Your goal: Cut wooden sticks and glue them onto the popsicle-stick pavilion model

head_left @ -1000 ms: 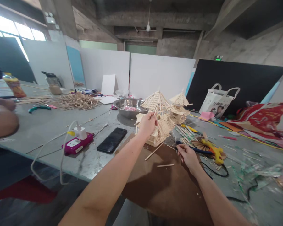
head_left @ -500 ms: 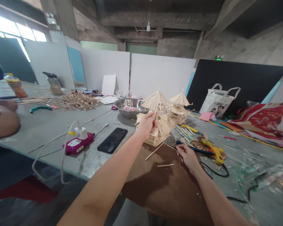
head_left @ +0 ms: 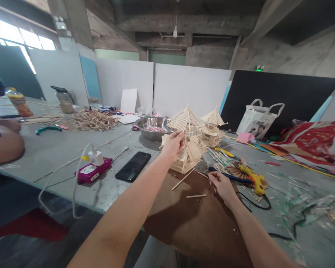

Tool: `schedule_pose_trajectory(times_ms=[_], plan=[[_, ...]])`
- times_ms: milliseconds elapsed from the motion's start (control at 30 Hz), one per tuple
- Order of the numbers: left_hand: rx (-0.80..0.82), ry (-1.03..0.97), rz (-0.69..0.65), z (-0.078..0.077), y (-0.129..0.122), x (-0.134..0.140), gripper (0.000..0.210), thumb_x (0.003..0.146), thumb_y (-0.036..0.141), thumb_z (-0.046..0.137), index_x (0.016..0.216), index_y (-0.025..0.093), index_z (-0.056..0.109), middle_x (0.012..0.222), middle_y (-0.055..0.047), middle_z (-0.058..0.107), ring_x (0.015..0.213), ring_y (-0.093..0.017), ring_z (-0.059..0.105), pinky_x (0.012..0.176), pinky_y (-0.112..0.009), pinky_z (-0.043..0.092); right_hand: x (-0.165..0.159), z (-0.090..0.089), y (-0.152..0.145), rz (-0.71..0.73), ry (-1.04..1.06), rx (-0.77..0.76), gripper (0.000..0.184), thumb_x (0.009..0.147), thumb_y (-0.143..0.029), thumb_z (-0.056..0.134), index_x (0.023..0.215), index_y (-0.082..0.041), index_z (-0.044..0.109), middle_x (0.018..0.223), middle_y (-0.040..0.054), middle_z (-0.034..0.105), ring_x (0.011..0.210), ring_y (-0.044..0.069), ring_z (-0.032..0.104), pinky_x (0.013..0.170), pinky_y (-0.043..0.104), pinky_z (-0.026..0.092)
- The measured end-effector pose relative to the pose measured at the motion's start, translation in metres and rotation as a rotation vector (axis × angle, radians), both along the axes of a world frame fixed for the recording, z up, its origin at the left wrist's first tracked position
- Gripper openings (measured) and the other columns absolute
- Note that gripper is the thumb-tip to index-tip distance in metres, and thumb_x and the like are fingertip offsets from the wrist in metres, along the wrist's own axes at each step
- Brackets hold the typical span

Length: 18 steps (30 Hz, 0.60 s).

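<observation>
A pavilion model made of thin wooden sticks, with a pointed roof, rises from the brown board. My left hand is closed at its upper tier, just below the roof; the fingertips are partly hidden against the sticks. My right hand rests low at the board's right side, pinching the end of a thin wooden stick. Two loose sticks lie nearby, one slanting toward the model's base and a shorter stick in front. Blue-handled pliers lie just beyond my right hand.
A yellow glue gun with a black cord lies at right among scraps. Behind the model stand a second stick tower and a steel bowl. Leftward are a phone, a purple power strip, a stick pile and another person's arm.
My left hand has shifted very slightly at the model's upper tier. My right hand and its stick stay in the same place.
</observation>
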<state>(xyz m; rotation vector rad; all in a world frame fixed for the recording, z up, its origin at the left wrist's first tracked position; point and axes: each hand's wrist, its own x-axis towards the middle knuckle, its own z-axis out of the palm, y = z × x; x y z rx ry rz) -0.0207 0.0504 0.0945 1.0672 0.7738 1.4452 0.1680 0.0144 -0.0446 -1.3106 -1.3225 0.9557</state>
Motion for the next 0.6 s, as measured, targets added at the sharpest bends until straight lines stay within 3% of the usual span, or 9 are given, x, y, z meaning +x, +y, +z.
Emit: schedule_pose_trajectory(times_ms=[300, 600], plan=[[0.047, 0.046, 0.074, -0.0026, 0.0039, 0.0031, 0.006, 0.072, 0.019, 0.048, 0.069, 0.014, 0.050, 0.041, 0.008, 0.039, 0.023, -0.001, 0.023, 0.026, -0.016, 0.012, -0.0002, 0.0003, 0.0006, 0.001, -0.020, 0.007, 0.027, 0.067, -0.043, 0.051, 0.075, -0.017, 0.051, 0.049, -0.0052, 0.047, 0.032, 0.006, 0.034, 0.032, 0.019, 0.023], [-0.018, -0.031, 0.044, 0.0006, 0.0025, 0.0059, 0.005, 0.073, 0.017, 0.046, 0.070, 0.014, 0.050, 0.040, 0.009, 0.036, 0.023, 0.000, 0.020, 0.028, -0.016, 0.009, -0.0001, -0.0002, 0.0003, -0.015, -0.061, 0.034, 0.029, 0.067, -0.045, 0.051, 0.074, -0.017, 0.054, 0.048, -0.0048, 0.048, 0.033, 0.006, 0.035, 0.033, 0.020, 0.025]])
